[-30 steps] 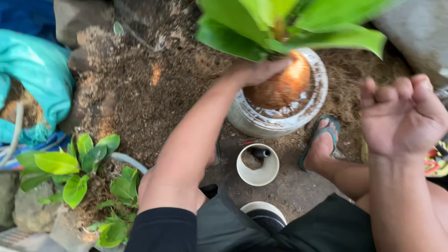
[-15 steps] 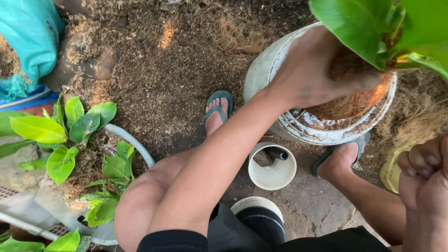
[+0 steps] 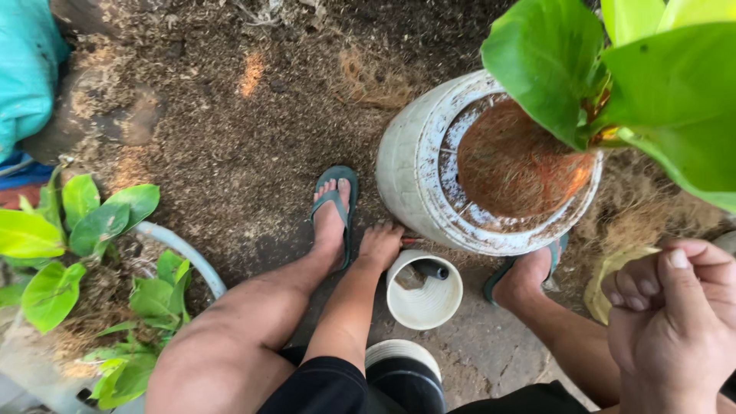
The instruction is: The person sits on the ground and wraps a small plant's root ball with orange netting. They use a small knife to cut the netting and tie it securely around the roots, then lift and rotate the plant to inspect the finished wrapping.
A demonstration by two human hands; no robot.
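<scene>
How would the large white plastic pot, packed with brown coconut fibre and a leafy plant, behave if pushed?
The large white plastic pot probably feels heavy, being packed full with brown fibre. It already leans, so a push could tip it. The broad green leaves likely make it top-heavy.

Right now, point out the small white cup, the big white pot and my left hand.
small white cup (image 3: 424, 308), head view, bare inner wall.
big white pot (image 3: 410, 172), head view, outer side wall.
left hand (image 3: 381, 244), head view, back of the hand.

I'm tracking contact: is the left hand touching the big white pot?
Apart. The head view shows the left hand down at the ground beside the small white cup, with a strip of soil between its fingers and the big white pot.
</scene>
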